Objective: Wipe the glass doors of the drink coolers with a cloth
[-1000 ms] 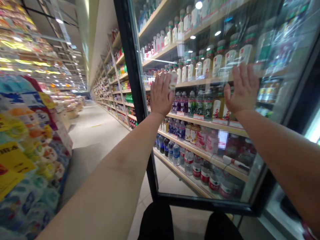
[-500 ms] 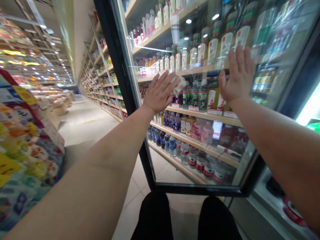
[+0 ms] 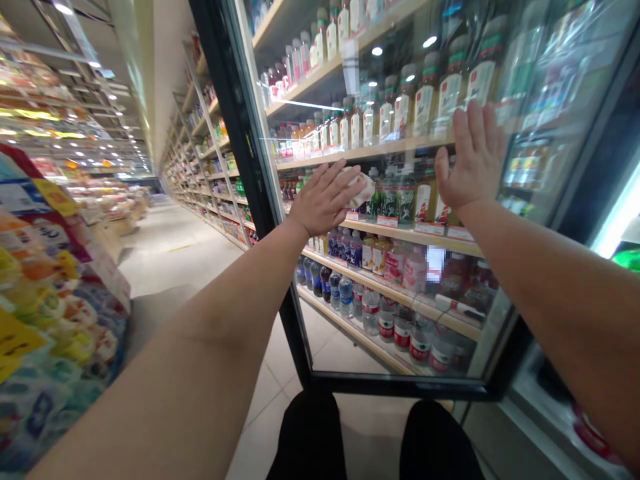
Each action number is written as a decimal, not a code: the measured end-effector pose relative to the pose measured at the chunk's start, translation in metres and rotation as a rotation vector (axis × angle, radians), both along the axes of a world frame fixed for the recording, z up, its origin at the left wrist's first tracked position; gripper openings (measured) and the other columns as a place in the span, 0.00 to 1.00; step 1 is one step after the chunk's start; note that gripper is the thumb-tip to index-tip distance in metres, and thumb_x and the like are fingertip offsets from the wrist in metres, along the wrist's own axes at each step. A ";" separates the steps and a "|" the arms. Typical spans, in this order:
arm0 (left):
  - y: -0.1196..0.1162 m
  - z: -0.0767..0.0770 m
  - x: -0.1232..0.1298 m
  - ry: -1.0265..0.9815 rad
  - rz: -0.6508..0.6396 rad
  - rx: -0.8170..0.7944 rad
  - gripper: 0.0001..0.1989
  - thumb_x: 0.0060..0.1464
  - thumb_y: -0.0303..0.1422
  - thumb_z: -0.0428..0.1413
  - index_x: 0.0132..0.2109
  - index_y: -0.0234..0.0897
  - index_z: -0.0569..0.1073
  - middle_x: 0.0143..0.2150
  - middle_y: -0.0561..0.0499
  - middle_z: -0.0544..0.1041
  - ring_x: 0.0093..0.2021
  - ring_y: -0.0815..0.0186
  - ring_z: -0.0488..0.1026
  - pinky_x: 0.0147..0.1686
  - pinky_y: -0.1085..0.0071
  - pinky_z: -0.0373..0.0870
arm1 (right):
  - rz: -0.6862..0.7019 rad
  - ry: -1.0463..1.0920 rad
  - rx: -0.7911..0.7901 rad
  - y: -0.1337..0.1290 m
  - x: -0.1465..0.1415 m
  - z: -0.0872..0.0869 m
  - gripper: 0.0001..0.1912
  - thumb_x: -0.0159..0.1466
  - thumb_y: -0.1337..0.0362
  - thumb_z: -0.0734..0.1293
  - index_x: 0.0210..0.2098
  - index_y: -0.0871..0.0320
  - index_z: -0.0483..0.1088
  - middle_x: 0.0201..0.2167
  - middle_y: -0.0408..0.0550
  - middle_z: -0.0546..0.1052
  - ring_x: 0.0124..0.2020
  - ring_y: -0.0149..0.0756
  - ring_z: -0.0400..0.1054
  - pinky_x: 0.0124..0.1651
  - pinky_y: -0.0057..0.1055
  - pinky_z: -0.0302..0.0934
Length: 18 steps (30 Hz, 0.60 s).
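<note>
A whitish patterned cloth (image 3: pixel 363 189) lies under the fingers of my left hand (image 3: pixel 323 199), which holds it flat against the glass door (image 3: pixel 390 150). Farther right, my right hand (image 3: pixel 471 157) rests spread on or very close to the same pane, thumb out to the left, with nothing in it. The door stands swung out from the cooler, its black frame (image 3: pixel 250 160) running down left of my left hand. Through the glass, or mirrored in it, rows of drink bottles (image 3: pixel 345 293) show on light shelves.
My legs (image 3: pixel 313 433) are just below the door's bottom rail (image 3: pixel 400 385). Left stands a display of colourful packages (image 3: pixel 60 313). An aisle floor (image 3: pixel 170 267) runs back beside long stocked shelves (image 3: pixel 215 160). The lit cooler interior (image 3: pixel 620 220) opens at the right edge.
My left hand and the cloth have slid slightly down and to the right on the glass. The right hand stays nearly in place. The view has tilted a little.
</note>
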<state>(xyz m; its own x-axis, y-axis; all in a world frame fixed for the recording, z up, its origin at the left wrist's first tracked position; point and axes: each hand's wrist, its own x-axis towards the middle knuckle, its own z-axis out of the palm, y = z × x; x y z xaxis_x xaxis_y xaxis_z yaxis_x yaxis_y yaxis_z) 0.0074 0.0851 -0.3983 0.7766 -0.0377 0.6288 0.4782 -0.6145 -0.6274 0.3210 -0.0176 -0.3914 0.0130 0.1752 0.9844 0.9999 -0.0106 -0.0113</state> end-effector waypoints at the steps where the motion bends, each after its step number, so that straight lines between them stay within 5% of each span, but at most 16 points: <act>1: -0.001 0.000 0.001 -0.046 0.002 -0.002 0.34 0.64 0.33 0.52 0.75 0.43 0.60 0.78 0.50 0.55 0.79 0.54 0.44 0.78 0.49 0.37 | 0.003 -0.003 0.006 0.001 0.000 0.000 0.35 0.74 0.53 0.56 0.77 0.56 0.50 0.78 0.48 0.49 0.79 0.47 0.39 0.78 0.58 0.41; 5: 0.000 0.003 0.009 -0.359 -0.026 -0.056 0.34 0.67 0.35 0.49 0.77 0.42 0.56 0.79 0.48 0.54 0.79 0.56 0.46 0.79 0.52 0.37 | 0.002 -0.018 0.025 0.001 0.000 0.000 0.35 0.74 0.54 0.56 0.77 0.58 0.51 0.78 0.50 0.50 0.79 0.48 0.40 0.77 0.58 0.42; 10: 0.000 0.002 0.020 -0.622 -0.058 -0.079 0.35 0.68 0.36 0.45 0.79 0.44 0.50 0.80 0.52 0.51 0.80 0.60 0.36 0.79 0.52 0.33 | -0.013 -0.006 -0.013 -0.003 -0.001 0.001 0.35 0.74 0.53 0.55 0.77 0.58 0.51 0.78 0.49 0.49 0.79 0.46 0.40 0.78 0.53 0.41; 15: -0.013 0.018 0.016 -0.134 -0.001 -0.216 0.42 0.52 0.37 0.54 0.75 0.53 0.56 0.78 0.67 0.52 0.80 0.58 0.32 0.79 0.43 0.31 | -0.025 -0.031 -0.045 -0.006 0.003 0.003 0.38 0.74 0.53 0.57 0.78 0.64 0.50 0.78 0.53 0.48 0.79 0.52 0.38 0.78 0.56 0.39; 18: -0.015 0.033 0.011 -0.016 0.000 -0.287 0.42 0.53 0.38 0.57 0.75 0.51 0.60 0.78 0.66 0.46 0.80 0.52 0.35 0.78 0.50 0.21 | -0.060 -0.056 -0.058 -0.008 0.006 0.004 0.37 0.76 0.52 0.54 0.78 0.63 0.47 0.79 0.52 0.47 0.79 0.52 0.37 0.78 0.54 0.38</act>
